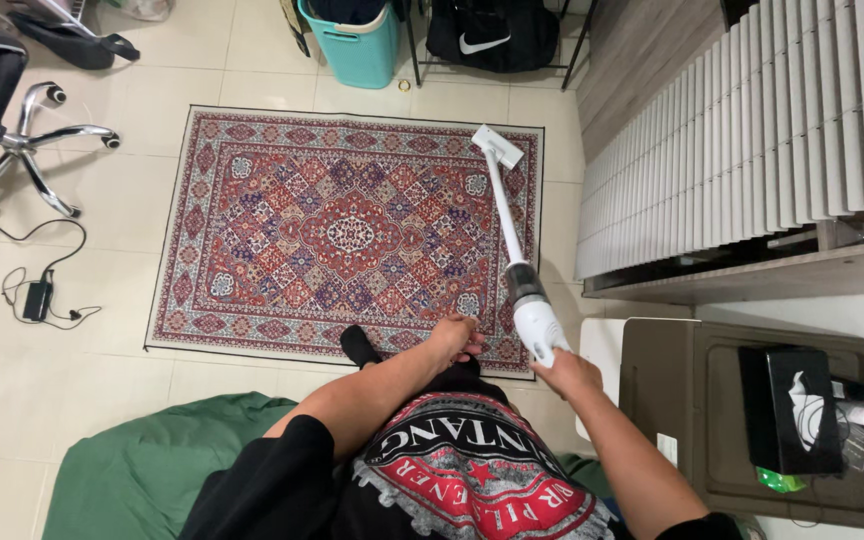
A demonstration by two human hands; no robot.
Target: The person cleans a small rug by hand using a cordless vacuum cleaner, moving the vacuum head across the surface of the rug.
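Right hand (565, 372) wraps the stick vacuum (524, 285) at its handle; rigid, likely top-heavy; left hand (455, 338) loosely curled, empty.

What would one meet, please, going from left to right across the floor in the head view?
Office chair base → power adapter with cable → patterned rug → white stick vacuum, held in the right hand → brown side table → black tissue box.

A white stick vacuum (518, 262) is gripped by the right hand (566, 372), its head set on a patterned rug (332, 225); the left hand (454, 338) is held empty.
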